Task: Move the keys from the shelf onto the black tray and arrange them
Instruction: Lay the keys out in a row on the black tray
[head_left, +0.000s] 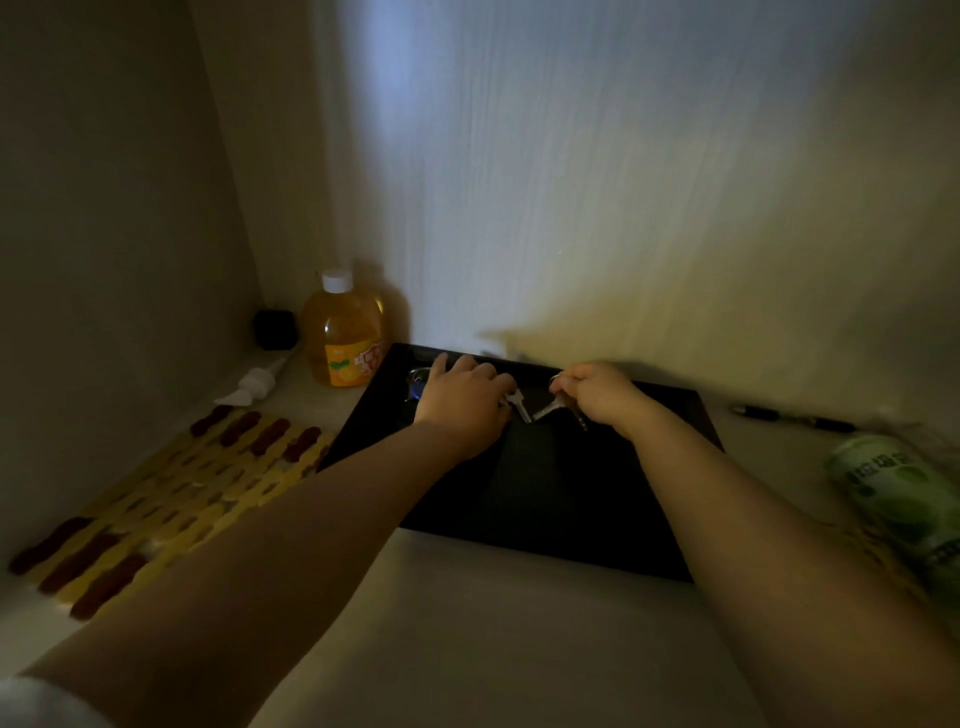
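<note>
A black tray (524, 499) lies on the shelf against the back wall. My left hand (462, 397) rests palm down on its far part, fingertips pinching a silver key (519, 405). My right hand (597, 392) is closed on a bunch of silver keys (553, 408) on a ring, their blades pointing toward the left hand's key. Beyond my left hand, near the tray's far left corner, sits a key with a blue part (415, 387) and a metal ring. Both hands hide part of the keys.
An orange liquid bottle (343, 338) with white cap stands left of the tray, with a black cube (275, 328) and a white pump head (254, 385) beside it. A yellow and dark red mat (166, 493) lies at left. A pen (795, 418) and a green can (904, 499) lie at right.
</note>
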